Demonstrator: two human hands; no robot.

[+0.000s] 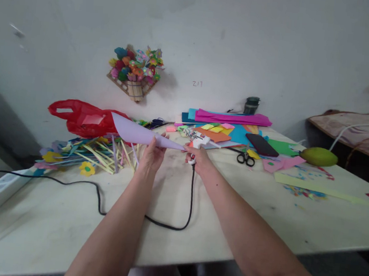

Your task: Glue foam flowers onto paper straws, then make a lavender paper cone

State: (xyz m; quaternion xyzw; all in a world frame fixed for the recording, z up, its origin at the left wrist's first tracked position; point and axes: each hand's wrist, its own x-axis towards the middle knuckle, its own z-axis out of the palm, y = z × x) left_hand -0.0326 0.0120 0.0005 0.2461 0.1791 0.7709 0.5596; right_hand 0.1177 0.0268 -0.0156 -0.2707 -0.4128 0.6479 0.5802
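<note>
My left hand (pixel 152 155) is closed around the narrow end of a lilac paper cone (pixel 135 132), which lies on its side with its wide mouth toward the left. My right hand (pixel 198 158) grips a white glue gun (pixel 197 142), whose nozzle sits at the cone's pointed tip. The gun's black cord (pixel 150 217) loops across the pale table (pixel 262 216) and runs off to the left.
A red plastic bag (pixel 81 118) and a heap of paper strips and paper flowers (pixel 87 154) lie at left. Coloured paper sheets (pixel 229 118), a dark phone (pixel 261 145), black scissors (pixel 246 158) and a green mango (pixel 319 157) lie at right. A paper flower bouquet (pixel 136 69) hangs on the wall.
</note>
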